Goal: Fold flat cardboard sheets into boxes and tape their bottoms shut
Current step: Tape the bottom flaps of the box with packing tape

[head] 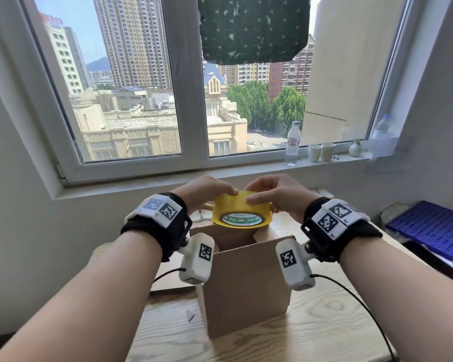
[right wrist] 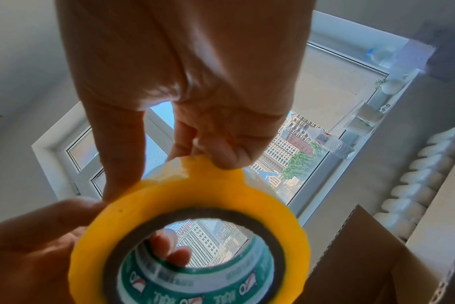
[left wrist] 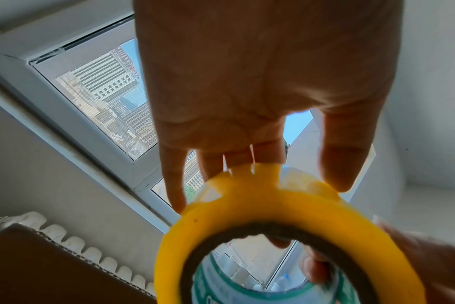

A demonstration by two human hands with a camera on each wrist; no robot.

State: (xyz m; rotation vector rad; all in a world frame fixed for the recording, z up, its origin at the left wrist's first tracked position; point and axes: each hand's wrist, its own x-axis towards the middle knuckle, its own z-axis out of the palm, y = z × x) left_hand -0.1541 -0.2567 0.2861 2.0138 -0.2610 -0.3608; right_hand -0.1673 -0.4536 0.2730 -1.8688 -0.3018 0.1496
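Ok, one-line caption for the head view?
Both hands, left and right, hold a yellow tape roll above an upright cardboard box on a wooden table.

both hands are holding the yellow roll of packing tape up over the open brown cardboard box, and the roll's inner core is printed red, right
Not quite: the core is printed green and white, not red, as the right wrist view shows. The rest holds: the left hand and the right hand both hold the yellow roll of packing tape up over the open brown cardboard box.

Head view looks forward-down from above; both wrist views look up close at the same tape roll [left wrist: 286,242].
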